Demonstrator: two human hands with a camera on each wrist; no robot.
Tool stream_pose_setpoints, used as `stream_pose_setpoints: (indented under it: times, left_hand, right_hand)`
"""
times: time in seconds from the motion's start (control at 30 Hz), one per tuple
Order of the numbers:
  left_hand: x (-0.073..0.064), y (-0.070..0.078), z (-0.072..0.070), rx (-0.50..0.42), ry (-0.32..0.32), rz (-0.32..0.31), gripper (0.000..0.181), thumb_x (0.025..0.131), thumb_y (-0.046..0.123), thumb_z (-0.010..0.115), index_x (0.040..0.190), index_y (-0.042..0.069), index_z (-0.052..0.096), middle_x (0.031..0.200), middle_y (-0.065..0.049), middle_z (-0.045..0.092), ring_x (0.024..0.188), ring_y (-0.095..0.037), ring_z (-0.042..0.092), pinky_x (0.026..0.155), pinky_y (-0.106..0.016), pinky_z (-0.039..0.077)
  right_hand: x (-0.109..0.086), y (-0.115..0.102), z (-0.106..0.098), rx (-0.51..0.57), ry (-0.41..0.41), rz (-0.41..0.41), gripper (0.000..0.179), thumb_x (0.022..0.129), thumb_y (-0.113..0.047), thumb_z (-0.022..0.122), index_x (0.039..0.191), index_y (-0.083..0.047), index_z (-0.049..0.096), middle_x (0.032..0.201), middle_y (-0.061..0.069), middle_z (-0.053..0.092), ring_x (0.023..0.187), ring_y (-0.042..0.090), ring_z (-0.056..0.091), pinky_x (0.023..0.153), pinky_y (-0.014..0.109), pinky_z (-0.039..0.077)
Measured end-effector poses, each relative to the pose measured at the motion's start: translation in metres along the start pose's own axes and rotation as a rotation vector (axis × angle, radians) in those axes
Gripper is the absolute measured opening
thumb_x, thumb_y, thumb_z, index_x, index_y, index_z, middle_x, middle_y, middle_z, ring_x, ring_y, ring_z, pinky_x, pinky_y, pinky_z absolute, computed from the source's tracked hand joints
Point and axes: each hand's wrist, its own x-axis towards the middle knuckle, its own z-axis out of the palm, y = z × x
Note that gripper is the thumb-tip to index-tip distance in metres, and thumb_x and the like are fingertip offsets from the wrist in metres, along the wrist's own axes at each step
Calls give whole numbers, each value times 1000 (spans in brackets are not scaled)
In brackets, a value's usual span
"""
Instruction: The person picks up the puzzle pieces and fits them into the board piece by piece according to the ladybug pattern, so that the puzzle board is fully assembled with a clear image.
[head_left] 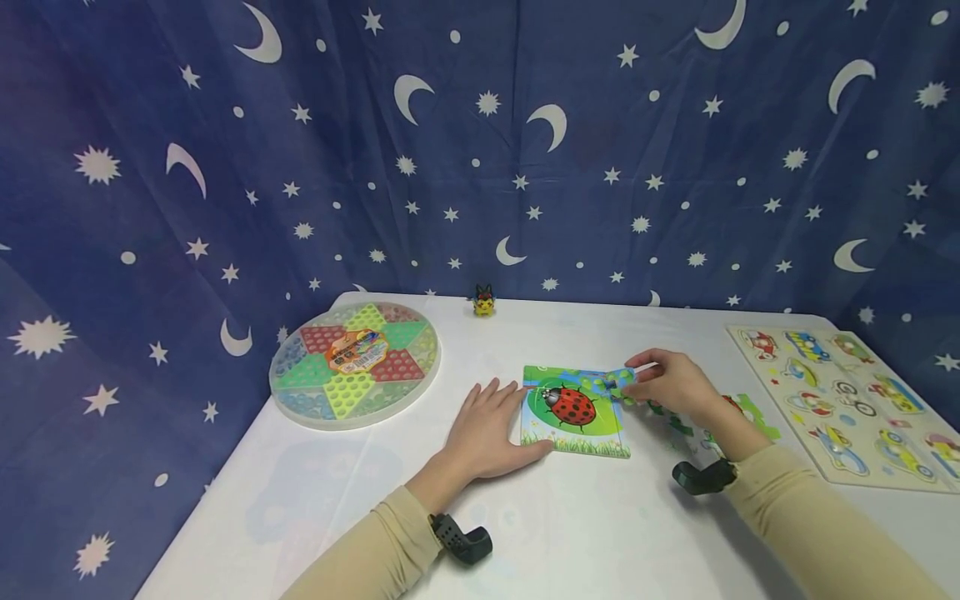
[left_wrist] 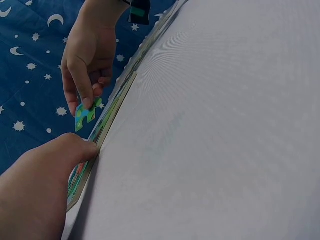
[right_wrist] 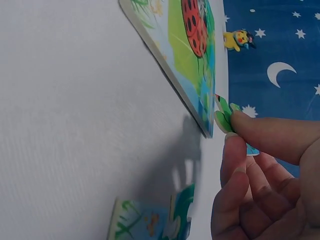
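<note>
A ladybug jigsaw board (head_left: 585,447) lies flat on the white table, with a blue area showing along its upper part. My left hand (head_left: 487,429) rests at the board's left side, fingers extended and thumb on its lower edge. Above the upper right corner, my right hand (head_left: 671,385) pinches a green and blue jigsaw piece (left_wrist: 84,117) between thumb and fingers. In the right wrist view the piece (right_wrist: 224,114) is held tilted, apart from the board. Loose jigsaw pieces (right_wrist: 142,220) lie under and beside the right hand, partly hidden by it in the head view.
At the left stands a round Chinese checkers board (head_left: 405,400). A small yellow figurine (head_left: 483,302) stands near the table's back edge. On the far right lies a wooden peg puzzle board (head_left: 806,417) with vehicle pictures. A blue star-and-moon curtain (head_left: 465,133) hangs behind the table.
</note>
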Motion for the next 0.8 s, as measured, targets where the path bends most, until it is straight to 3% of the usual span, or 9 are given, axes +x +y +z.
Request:
stream_pose_setpoints:
  times: [0.37, 0.8]
  left_hand:
    - [0, 0, 1, -4, 2, 3, 94, 86, 77, 55, 157, 16, 43, 159, -7, 44, 152, -30, 27, 125, -50, 13]
    - [0, 0, 1, -7, -1, -4, 95, 85, 76, 55, 158, 17, 43, 159, -7, 43, 152, -30, 27, 125, -49, 12]
  right_hand:
    - [4, 0, 12, -16, -8, -9, 50, 87, -15, 82, 128, 1, 59, 100, 13, 63, 75, 21, 66, 62, 35, 56]
    - [8, -6, 23, -114, 4, -25, 46, 85, -19, 83, 121, -1, 62, 97, 11, 63, 70, 19, 62, 64, 33, 50]
